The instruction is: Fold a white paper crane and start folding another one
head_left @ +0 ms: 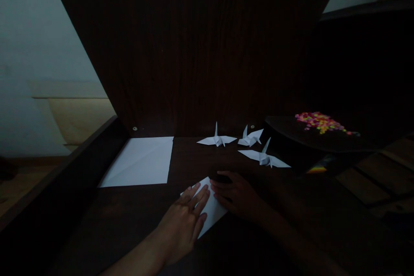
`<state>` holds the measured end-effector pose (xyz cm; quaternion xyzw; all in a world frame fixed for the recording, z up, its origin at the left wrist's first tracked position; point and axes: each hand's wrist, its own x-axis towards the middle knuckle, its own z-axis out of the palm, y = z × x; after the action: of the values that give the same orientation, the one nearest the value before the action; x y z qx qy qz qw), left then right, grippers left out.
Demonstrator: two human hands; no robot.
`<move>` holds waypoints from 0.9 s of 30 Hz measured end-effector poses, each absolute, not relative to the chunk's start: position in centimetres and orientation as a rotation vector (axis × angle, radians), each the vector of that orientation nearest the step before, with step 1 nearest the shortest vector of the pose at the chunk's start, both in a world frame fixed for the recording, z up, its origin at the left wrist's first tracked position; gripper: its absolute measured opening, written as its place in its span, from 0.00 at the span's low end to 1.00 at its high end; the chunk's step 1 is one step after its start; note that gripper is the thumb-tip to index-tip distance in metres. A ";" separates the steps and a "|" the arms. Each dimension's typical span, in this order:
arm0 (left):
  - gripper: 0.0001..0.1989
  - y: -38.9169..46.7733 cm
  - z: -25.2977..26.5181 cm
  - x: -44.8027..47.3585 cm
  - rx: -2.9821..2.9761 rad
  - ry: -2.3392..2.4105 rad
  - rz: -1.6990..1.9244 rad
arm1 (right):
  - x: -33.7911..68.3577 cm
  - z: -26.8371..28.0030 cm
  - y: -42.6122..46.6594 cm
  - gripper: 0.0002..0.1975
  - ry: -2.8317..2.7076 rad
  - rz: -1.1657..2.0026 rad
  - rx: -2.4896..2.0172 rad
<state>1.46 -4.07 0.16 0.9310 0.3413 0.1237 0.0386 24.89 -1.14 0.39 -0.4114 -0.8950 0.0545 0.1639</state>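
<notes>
A folded piece of white paper (pixel 213 211) lies on the dark wooden surface in front of me, one corner pointing away. My left hand (pixel 183 220) rests flat on its left part, fingers stretched out and covering much of it. On the right edge, the fingertips of my right hand (pixel 237 194) touch the paper, fingers extended. Beyond the hands stand three white paper cranes: one in the middle (pixel 217 140), one behind to the right (pixel 250 139) and one nearer (pixel 264 158). Some of the folded paper is hidden under my hands.
A flat white paper sheet (pixel 139 161) with a diagonal crease lies at the left. A raised side board (pixel 64 168) borders that side, and a tall dark panel (pixel 200 51) rises behind. Small colourful pieces (pixel 320 121) are heaped on a dark shelf (pixel 284 127) at the right.
</notes>
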 end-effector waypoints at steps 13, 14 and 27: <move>0.27 -4.1 -0.1 1.1 2.911 0.924 0.326 | 25.0 0.3 -0.9 0.16 -2.467 0.350 -1.234; 0.26 -4.1 -0.1 1.1 2.912 0.910 0.331 | 25.0 0.3 -0.8 0.15 -2.463 0.371 -1.238; 0.27 -4.1 0.2 0.9 2.880 0.894 0.440 | 24.7 0.0 -0.3 0.14 -2.296 0.529 -1.260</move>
<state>0.90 -4.11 0.18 0.9439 0.2931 0.1443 0.0472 24.68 -0.32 -0.05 -0.4587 -0.8357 0.1926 0.2327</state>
